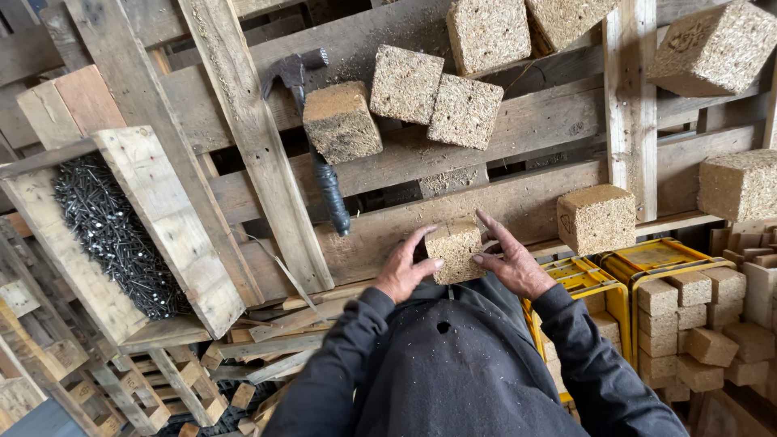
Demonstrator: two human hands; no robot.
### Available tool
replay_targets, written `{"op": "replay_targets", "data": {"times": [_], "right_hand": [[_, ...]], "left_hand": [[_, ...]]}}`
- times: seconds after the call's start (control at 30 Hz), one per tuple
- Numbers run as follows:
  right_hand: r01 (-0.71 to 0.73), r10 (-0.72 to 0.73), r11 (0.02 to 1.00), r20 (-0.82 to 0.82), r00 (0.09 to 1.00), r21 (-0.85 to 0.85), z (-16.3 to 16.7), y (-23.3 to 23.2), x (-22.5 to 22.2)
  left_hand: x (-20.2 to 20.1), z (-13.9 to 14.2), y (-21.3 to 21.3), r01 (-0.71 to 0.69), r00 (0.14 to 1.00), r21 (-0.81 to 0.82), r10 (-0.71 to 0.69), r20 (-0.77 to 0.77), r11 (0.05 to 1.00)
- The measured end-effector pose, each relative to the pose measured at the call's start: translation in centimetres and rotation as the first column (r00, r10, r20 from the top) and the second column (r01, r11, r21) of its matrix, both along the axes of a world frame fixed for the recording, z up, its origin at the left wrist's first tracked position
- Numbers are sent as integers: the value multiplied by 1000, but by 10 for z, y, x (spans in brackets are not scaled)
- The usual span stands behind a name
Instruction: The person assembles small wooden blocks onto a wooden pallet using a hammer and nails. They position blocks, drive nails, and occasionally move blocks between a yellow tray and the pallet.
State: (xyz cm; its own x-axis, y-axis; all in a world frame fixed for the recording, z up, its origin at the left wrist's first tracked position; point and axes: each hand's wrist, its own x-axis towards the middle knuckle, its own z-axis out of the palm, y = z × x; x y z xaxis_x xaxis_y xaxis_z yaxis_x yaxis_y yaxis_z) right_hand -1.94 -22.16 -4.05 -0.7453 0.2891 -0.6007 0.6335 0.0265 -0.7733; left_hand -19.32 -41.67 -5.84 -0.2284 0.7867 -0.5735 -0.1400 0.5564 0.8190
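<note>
Your left hand [402, 273] and right hand [510, 263] are clamped on one pressed-wood block [455, 251], fingers spread against its two sides, with the block held between them on the pallet [526, 129]. The block sits at the pallet's near edge, on the lowest board, just in front of your dark jacket [453, 364].

Up the pallet from that block, a hammer [312, 137] lies across the boards, its black grip pointing down toward your left hand and its head up at the far end. A darker block [341, 121] lies against the hammer's shaft, and two paler blocks [437, 97] sit just right of it, touching each other. To the right of your block, another block [596, 218] rests on the same lower board, apart from your right hand. More blocks lie near the pallet's far and right edges.

Left of the pallet, a wooden tray [174, 218] leans at a tilt, filled with dark nails [113, 235]. Right of the pallet and below it, yellow crates [639, 267] stand beside a stack of blocks [696, 324]. Loose wood scraps lie below the tray
</note>
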Motion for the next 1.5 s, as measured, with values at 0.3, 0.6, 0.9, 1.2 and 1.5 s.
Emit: {"op": "replay_targets", "data": {"times": [0.3, 0.6, 0.9, 1.2, 1.5], "right_hand": [[-354, 349, 935, 245, 905, -23, 15, 30, -38], [-176, 143, 973, 207, 968, 151, 15, 6, -8], [-517, 445, 589, 285, 849, 621, 30, -19, -54], [-933, 791, 75, 549, 270, 351, 55, 26, -115], [-735, 757, 524, 160, 633, 430, 35, 16, -87]], "left_hand": [[-33, -2, 22, 165, 986, -57, -164, 20, 985], [20, 10, -1, -398, 912, -33, 400, 92, 917], [83, 6, 15, -745, 583, -267, 791, 184, 611], [107, -24, -13, -553, 804, -184, 578, 139, 813], [72, -12, 0, -541, 841, -69, 540, -42, 838]]}}
